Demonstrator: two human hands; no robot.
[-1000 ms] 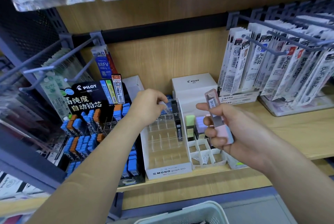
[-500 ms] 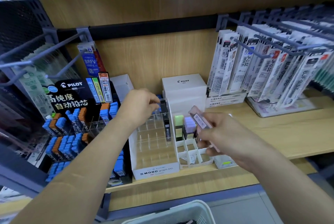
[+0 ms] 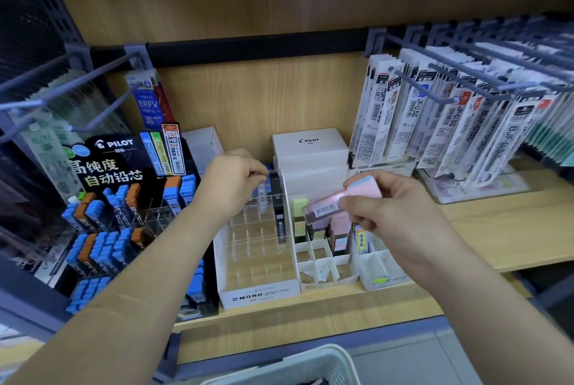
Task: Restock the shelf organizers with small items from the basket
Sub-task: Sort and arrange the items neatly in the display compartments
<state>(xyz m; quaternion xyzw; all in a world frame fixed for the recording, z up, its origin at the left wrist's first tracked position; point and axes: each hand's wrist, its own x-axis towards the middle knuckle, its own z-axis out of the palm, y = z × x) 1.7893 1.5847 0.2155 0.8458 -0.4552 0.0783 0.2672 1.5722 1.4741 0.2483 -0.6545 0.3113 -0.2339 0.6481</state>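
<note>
Head view finds us at the placing step, both hands over the organizers near the front edge of the wooden shelf (image 3: 341, 302). Our left hand (image 3: 231, 186) reaches the back row of the clear MONO tray (image 3: 261, 293). Its fingers are curled and pinch the top of a clear lead case (image 3: 263, 198), which stands in a rear cell just beside a black case (image 3: 280, 217). Our right hand (image 3: 394, 217) hovers over the white card grid (image 3: 323, 263), just right of that tray. Thumb and fingers wrap a pink-capped lead case (image 3: 329, 207), which is tilted with its cap toward the shelf back and touches no cell yet.

We judge the next move to be twofold. The left hand seats its case and lets go. The right hand turns its case upright and lowers it into a free cell, which calls for a fine, straight descent between thin card walls.

Rear cells of the grid already hold a green case (image 3: 299, 207), other pink ones and a yellow-labelled tube (image 3: 362, 240), so only the nearer cells look free. A white PILOT box (image 3: 310, 148) stands behind, and the PILOT display (image 3: 130, 198) crowds the tray's left side. Hanging refill packs (image 3: 450, 123) overhang the shelf's right part, well apart from our hands. The basket (image 3: 298, 364) shows only its rim below the front edge, and we cannot tell what it still holds.
</note>
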